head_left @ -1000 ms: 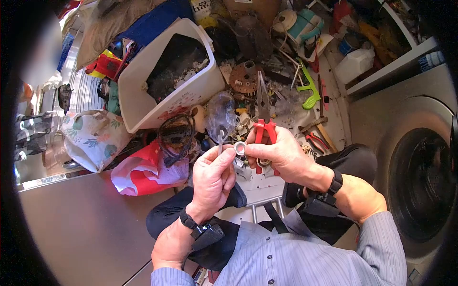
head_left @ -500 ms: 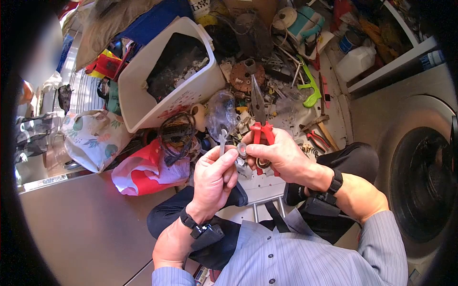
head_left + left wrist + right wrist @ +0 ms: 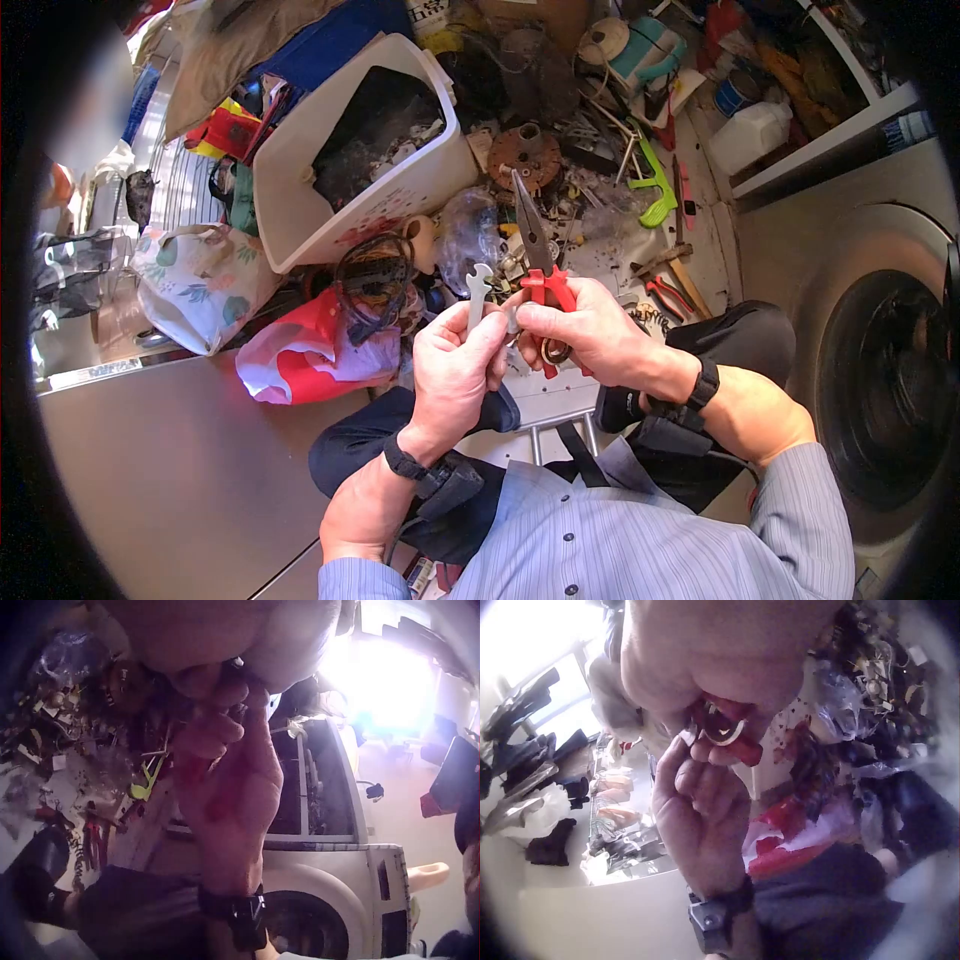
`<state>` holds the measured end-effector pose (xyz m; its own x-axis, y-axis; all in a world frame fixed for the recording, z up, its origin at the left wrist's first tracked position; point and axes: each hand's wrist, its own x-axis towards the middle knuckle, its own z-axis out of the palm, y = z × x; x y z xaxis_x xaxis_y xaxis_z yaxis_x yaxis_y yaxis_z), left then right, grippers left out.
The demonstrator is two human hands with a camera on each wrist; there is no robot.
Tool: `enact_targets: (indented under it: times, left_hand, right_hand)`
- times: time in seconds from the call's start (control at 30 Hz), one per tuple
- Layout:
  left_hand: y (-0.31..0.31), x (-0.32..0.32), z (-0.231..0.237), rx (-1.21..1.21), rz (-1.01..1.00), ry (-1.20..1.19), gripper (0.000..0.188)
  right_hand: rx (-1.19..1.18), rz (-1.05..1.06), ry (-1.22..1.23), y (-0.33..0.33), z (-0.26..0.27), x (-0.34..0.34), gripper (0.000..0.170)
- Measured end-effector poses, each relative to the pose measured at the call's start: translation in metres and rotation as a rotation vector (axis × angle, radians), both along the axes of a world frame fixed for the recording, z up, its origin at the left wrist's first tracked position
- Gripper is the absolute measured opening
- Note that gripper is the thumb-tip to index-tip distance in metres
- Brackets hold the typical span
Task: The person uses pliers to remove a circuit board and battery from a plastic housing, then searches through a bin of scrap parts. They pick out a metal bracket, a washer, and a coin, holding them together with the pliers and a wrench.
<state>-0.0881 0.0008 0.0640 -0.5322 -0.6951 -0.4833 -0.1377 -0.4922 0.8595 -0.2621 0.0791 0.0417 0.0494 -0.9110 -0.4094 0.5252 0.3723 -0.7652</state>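
My left hand (image 3: 452, 358) pinches a small grey open-end wrench (image 3: 478, 288) between thumb and fingers, its jaw pointing up. Just beside it, my right hand (image 3: 592, 325) grips red-handled long-nose pliers (image 3: 536, 240), whose tips point up and slightly left. The same hand's thumb and forefinger pinch a small round metal piece (image 3: 514, 320), largely covered by the fingers. A metal ring (image 3: 727, 736) also shows at the right hand near the red plier handle (image 3: 745, 750). The two hands' fingertips meet around the round piece.
Scrap parts and a rusty disc (image 3: 524, 158) lie on the floor ahead. A white bin (image 3: 400, 190) stands left of them, a red and white bag (image 3: 315, 350) nearer. A bright green tool (image 3: 655, 185), a hammer (image 3: 685, 280) and a washing machine (image 3: 860, 240) are on the right.
The left hand has moved slightly right, and more of the wrench shows above its fingers. The round piece has turned and is more covered. The pliers' tips have swung left.
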Motion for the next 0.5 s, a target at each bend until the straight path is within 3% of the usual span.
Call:
enact_targets:
  times: [0.27,0.43,0.5]
  left_hand:
    - [-0.009,0.003,-0.004,0.183,0.078,0.105,0.015]
    - [-0.007,0.004,-0.001,0.23,0.038,0.113,0.015]
    - [-0.006,0.006,0.0,0.119,0.015,0.108,0.016]
  right_hand:
    - [-0.068,-0.139,0.176,-0.001,-0.008,0.004,0.015]
    - [-0.035,-0.09,0.004,-0.002,-0.008,0.002,0.021]
    - [-0.029,-0.1,-0.019,-0.002,-0.01,-0.001,0.025]
